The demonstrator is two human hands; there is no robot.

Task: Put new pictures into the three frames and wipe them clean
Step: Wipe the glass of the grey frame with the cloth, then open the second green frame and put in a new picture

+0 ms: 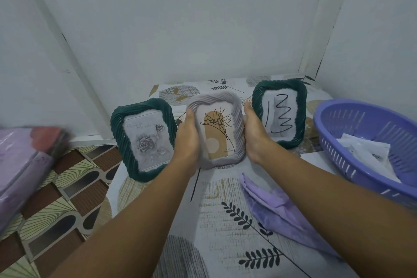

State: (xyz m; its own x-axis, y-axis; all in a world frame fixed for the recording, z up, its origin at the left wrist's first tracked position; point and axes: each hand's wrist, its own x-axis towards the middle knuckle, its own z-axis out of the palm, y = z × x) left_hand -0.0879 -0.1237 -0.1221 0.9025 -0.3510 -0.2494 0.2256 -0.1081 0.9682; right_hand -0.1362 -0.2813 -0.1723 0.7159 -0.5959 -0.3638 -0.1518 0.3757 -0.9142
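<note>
I had my left hand (187, 140) and right hand (255, 135) clamped on the grey frame (217, 129), fingers curled round its side edges. It looked light, stiff, with a fragile front, so the ribbed sides were the best hold.

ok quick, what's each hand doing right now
Left hand: grips the left edge of the grey frame.
Right hand: grips the right edge of the same frame.

I am showing two bare forearms, reaching in from the lower edge with no sleeves covering them up to where they leave view; my left hand (188, 140) and right hand (256, 135) are wearing no gloves, rings or watch
</note>
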